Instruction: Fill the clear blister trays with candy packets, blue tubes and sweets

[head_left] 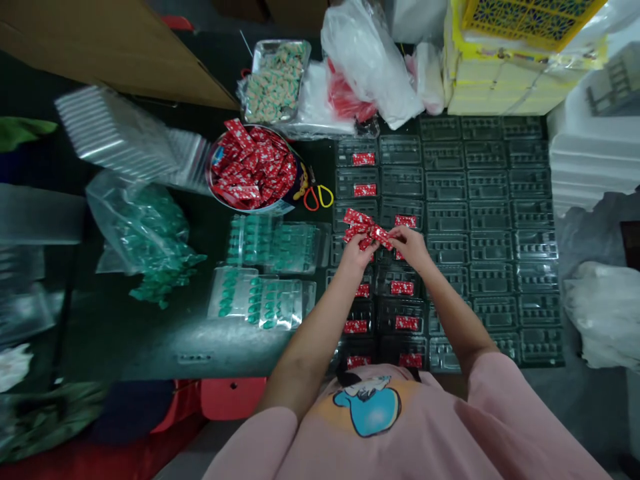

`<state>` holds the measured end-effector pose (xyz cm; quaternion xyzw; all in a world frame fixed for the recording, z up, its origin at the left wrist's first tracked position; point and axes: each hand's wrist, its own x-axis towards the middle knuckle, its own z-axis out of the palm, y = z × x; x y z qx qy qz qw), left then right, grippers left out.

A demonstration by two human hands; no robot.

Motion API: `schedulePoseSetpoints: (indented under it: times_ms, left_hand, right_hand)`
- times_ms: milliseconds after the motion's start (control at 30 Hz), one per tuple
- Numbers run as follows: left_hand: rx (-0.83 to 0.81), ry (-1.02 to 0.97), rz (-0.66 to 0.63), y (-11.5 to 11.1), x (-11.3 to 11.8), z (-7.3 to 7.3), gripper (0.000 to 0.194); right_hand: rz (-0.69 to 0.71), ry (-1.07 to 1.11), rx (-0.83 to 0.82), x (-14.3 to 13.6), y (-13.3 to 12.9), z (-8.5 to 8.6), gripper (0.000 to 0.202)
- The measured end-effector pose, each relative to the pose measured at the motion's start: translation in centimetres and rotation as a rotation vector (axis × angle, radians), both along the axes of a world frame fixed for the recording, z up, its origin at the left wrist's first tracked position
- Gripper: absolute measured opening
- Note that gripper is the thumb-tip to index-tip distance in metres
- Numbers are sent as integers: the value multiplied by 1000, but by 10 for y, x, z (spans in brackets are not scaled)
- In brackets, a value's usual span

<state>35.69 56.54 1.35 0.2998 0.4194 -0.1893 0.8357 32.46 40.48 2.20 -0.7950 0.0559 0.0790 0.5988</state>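
My left hand (361, 252) is closed around a small bunch of red printed packets (358, 219), held above the clear plastic trays. At the right end of the bunch, the fingers of my right hand (410, 245) pinch one red packet (381, 235). Below both hands lie rows of clear plastic trays (446, 217). In the two left columns, several trays hold one red packet each, such as the packet (402, 288) just under my right forearm. My hands partly cover the trays beneath them.
A round tub (287, 200) heaped with red packets stands left of the trays, with scissors (319, 198) beside it. Green-filled blister packs (270, 243) and a bag of green pieces (150, 220) lie further left. Plastic bags (370, 63) and a yellow stack (500, 87) are at the back.
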Motion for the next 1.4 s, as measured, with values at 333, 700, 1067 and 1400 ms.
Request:
schedulePoseSetpoints:
  times_ms: [333,700,1067,1400]
  left_hand:
    - [-56,51,123,11,-4,15,18]
    - [-34,1,42,4,2,7,19]
    - [87,-68,-99,-17,34,2,24]
    - [81,-90,-144,-18,23,-10,25]
  right_hand:
    - [-249,-106,-350,122,-92,-40,19]
    - [117,-99,-877,175,-86,-57,12]
    - [375,-98,-8,137,-18,4,29]
    - [311,-173,-364,131,-13,-3,18]
